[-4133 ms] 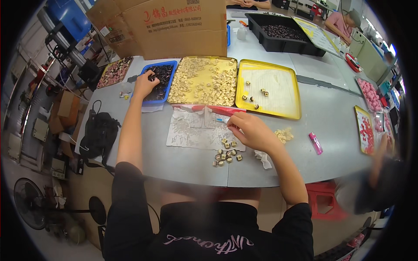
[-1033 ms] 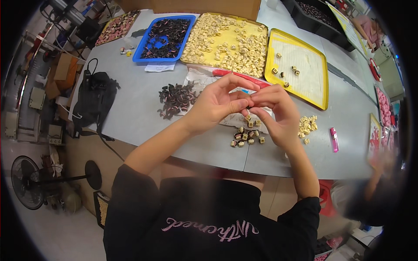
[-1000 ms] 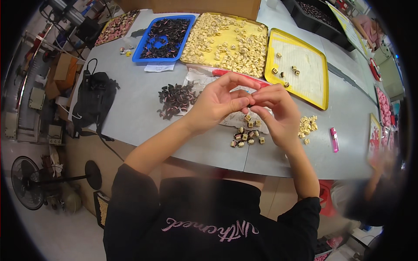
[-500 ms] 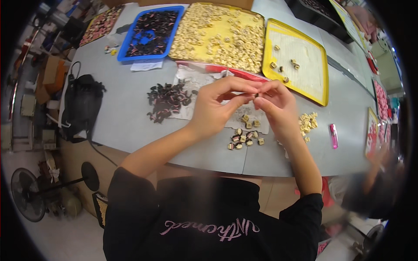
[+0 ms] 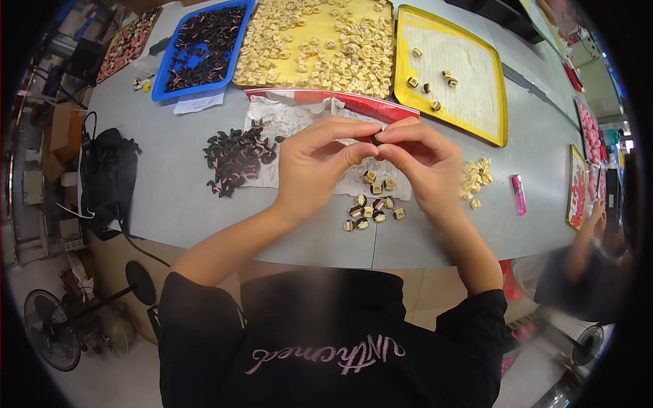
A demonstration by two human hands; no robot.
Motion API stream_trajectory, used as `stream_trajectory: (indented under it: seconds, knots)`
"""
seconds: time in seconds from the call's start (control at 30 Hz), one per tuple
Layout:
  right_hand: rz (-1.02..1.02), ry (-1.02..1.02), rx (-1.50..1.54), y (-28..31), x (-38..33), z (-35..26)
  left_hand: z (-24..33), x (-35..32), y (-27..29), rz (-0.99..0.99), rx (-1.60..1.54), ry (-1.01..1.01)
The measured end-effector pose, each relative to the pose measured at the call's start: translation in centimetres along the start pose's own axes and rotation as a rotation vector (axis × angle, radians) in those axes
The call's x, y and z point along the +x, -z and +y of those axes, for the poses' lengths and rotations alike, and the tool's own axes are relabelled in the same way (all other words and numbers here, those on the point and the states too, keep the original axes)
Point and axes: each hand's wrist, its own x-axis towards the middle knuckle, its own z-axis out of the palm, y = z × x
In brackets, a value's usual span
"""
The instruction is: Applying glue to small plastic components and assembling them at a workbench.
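Observation:
Both hands meet over the white paper (image 5: 269,112) on the table, fingertips closed round one small dark piece (image 5: 375,139). My left hand (image 5: 309,163) pinches it from the left, my right hand (image 5: 428,163) from the right; the fingers hide most of it. Left of my left hand lies a heap of curved black-and-pink pieces (image 5: 231,160). Just below the fingertips sit a few cream-and-dark blocks (image 5: 377,182), with a cluster of cream, black and pink blocks (image 5: 368,212) nearer me. Small cream pieces (image 5: 476,175) are heaped right of my right hand.
A blue tray (image 5: 163,87) of dark pieces, a yellow tray (image 5: 320,47) of cream pieces and a yellow-rimmed tray (image 5: 502,102) with several blocks stand behind. A pink lighter (image 5: 519,195) lies right; a black bag (image 5: 117,170) is left. Another person's arm (image 5: 581,248) shows far right.
The whole view has shifted, so the table's things appear farther left. The dark piece between my fingertips shows more plainly. Both hands still pinch it.

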Motion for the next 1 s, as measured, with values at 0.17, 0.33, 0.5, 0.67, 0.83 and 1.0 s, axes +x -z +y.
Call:
stream_trajectory:
  seconds: [0.17,0.33,0.5,0.67,0.83,1.0]
  knots:
    - [-0.006,0.044,-0.130,0.0,0.0,-0.7,-0.2,0.6,0.5,-0.063,0.073,-0.162]
    - [-0.063,0.110,-0.286,0.7,0.3,-0.6,-0.1,1.6,1.3,-0.109,0.414,-0.409]
    - [-0.095,0.177,-0.440,1.3,0.9,-1.0,-0.2,1.3,1.2,-0.116,0.485,-0.366]
    - [-0.023,0.234,-0.522,2.9,1.5,-2.6,0.2,1.2,0.8,-0.124,0.322,-0.159]
    - [-0.128,0.111,-0.936,3.7,1.3,-2.9,0.0,1.3,0.9,-0.138,0.284,-0.097]
    - [-0.209,0.118,-1.215,3.3,0.8,-2.5,0.0,1.5,0.7,-0.047,0.262,-0.111]
